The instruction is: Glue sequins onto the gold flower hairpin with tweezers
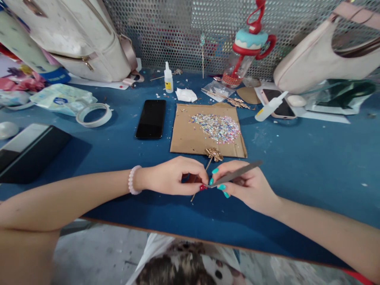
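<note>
Just below the cardboard sheet (190,134) of sequins, the left hand (172,176) pinches a gold flower pick (213,155), stem slanting down-left. The right hand (249,186) grips tweezers (237,173), tips pointing left, meeting the left fingertips.

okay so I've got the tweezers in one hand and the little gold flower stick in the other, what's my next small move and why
Probably reach the tweezers forward to the sequin pile on the cardboard and pick one up. The right hand holds the tweezers at the left hand's fingertips, and the gold flower pick sits just short of the pile.
</note>
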Motion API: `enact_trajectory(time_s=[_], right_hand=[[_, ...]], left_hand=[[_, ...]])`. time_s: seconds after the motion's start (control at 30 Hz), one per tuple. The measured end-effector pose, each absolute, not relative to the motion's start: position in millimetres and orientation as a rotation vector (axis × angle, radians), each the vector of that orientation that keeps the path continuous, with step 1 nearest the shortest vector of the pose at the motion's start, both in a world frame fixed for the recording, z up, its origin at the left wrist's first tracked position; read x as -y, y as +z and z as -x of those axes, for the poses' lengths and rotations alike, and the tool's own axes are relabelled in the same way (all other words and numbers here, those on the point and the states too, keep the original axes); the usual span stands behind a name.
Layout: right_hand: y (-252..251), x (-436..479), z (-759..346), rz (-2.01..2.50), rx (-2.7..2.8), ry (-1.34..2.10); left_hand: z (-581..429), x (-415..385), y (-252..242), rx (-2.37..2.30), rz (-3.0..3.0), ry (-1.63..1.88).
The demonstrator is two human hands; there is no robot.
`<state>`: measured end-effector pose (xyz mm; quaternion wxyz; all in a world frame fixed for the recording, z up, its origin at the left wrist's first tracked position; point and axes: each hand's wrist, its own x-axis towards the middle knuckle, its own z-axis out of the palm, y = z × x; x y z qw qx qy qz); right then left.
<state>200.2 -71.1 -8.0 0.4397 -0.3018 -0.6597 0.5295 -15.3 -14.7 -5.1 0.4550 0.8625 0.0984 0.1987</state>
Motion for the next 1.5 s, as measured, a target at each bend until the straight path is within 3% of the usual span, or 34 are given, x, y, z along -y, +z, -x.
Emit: enact_trajectory(time_s=[1.2,1.5], right_hand=[[-7.0,72.0,-199.2,0.871,1.863,0.954],[-8.1,70.6,-200.1,0.886,1.841,1.023]], left_hand=[[15.3,21.5,-7.6,-0.198,-2.342,0.407],[16.1,21.3,-9.2,-0.204,-2.375,0.392]])
